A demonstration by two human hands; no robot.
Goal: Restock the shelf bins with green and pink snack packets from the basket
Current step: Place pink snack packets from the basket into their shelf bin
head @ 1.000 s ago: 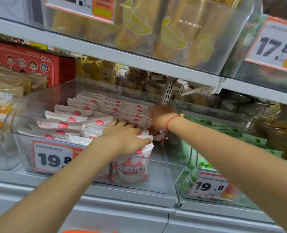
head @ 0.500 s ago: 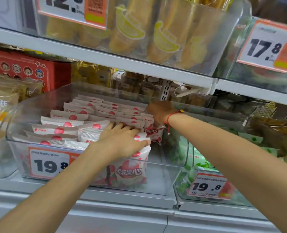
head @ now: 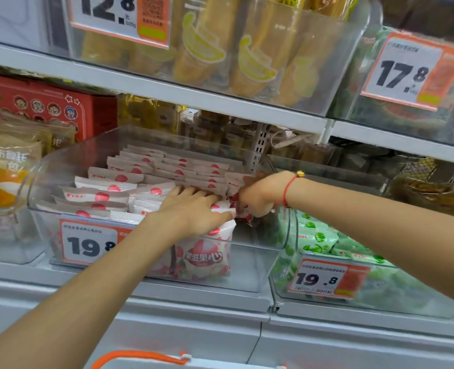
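Pink packets (head: pixel 119 194) stand upright in rows inside the clear bin (head: pixel 247 262), top edges running left-right. Left hand (head: pixel 193 211) presses flat on them; right hand (head: pixel 257 198) grips one. Green packets (head: pixel 316 235) fill the neighbouring bin (head: pixel 407 294).
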